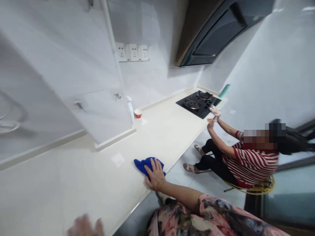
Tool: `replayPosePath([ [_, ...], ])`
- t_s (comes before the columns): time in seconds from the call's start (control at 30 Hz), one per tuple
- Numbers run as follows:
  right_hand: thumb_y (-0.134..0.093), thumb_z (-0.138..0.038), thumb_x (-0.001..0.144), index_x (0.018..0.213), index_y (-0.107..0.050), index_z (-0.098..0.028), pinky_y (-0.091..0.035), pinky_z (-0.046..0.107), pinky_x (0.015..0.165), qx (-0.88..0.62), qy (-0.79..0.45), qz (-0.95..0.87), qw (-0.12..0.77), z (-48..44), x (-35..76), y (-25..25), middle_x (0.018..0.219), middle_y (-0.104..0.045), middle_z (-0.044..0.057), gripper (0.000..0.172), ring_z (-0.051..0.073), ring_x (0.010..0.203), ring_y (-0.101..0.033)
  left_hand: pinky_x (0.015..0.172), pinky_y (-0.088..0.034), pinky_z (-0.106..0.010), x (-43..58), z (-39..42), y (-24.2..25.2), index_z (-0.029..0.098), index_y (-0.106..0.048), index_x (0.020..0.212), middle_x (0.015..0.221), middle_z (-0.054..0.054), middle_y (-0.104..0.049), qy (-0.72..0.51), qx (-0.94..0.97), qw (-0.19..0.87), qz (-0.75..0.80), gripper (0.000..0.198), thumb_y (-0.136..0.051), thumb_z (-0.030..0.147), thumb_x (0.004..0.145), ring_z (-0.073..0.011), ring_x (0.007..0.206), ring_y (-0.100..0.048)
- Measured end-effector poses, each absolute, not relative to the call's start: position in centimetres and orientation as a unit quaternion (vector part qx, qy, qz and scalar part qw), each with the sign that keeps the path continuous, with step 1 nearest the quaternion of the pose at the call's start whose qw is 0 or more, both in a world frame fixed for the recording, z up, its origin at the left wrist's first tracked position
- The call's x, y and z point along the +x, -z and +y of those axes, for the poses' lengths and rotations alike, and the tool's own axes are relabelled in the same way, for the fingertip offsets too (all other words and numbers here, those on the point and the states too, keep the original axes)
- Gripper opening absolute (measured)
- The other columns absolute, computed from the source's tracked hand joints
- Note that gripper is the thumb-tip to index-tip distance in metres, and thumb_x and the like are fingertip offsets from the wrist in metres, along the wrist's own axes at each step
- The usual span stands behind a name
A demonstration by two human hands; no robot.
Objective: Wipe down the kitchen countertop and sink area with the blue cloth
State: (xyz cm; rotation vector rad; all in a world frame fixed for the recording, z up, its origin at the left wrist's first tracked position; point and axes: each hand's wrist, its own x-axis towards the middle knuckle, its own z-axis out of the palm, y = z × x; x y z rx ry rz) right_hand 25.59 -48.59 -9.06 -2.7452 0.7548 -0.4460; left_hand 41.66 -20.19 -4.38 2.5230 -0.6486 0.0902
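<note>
Closest to me, the left hand (86, 226) is blurring above the counter (49, 193), its fingers spreading apart and, as far as I'm making out, gripping nothing. Just past it, the right hand (155, 175) is lying on the blue cloth (141, 166), fingers splaying over part of it rather than clenching. The cloth is sitting bunched on the counter, reaching toward the front edge. Farther along, a white bottle (130, 109) and a red-and-white cup (138, 113) are standing side by side, with sockets (133, 52) lining the wall above. Over to the right, another person (256, 165) is sitting on a chair (269, 187), stretching both arms forward and holding a pale rag (215, 110) at the stove (202, 110). Behind that, a green tube (224, 90) is leaning, and a dark hood (214, 37) is hanging overhead.
</note>
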Motion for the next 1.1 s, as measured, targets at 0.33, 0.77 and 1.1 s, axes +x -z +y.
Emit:
replayPosePath([
  [0.33, -0.054, -0.035, 0.097, 0.155, -0.054, -0.017, -0.031, 0.069, 0.121, -0.955, 0.179, 0.227, 0.062, -48.4, 23.3, 9.2, 0.176, -0.018, 0.02, 0.061, 0.049, 0.158, -0.02, 0.136, -0.017, -0.055, 33.2, -29.0, 8.9, 0.011, -0.028, 0.168, 0.176, -0.014, -0.028, -0.008, 0.891, 0.19, -0.412, 0.063, -0.031, 0.025, 0.106, -0.028, 0.167, -0.012],
  [0.77, -0.057, -0.038, 0.095, 0.154, -0.055, -0.018, -0.037, 0.069, 0.113, -0.957, 0.22, 0.191, 0.012, -49.3, 22.4, 10.4, 0.169, -0.027, 0.025, 0.062, 0.049, 0.152, -0.031, 0.134, -0.018, -0.055, 44.0, -19.4, 6.9, 0.022, -0.047, 0.161, 0.173, -0.008, -0.037, 0.028, 0.956, 0.174, -0.234, 0.056, -0.037, 0.034, 0.107, -0.0298, 0.165, -0.022],
  [1.1, -0.056, -0.039, 0.098, 0.153, -0.056, -0.02, -0.036, 0.066, 0.116, -0.958, 0.203, 0.2, 0.018, -48.8, 22.7, 9.7, 0.17, -0.028, 0.023, 0.059, 0.046, 0.154, -0.029, 0.13, -0.026, -0.058, 44.2, 2.8, 4.7, 0.012, -0.041, 0.162, 0.175, -0.014, -0.029, 0.027, 0.978, 0.076, 0.192, 0.064, -0.033, 0.039, 0.105, -0.0349, 0.163, -0.023],
])
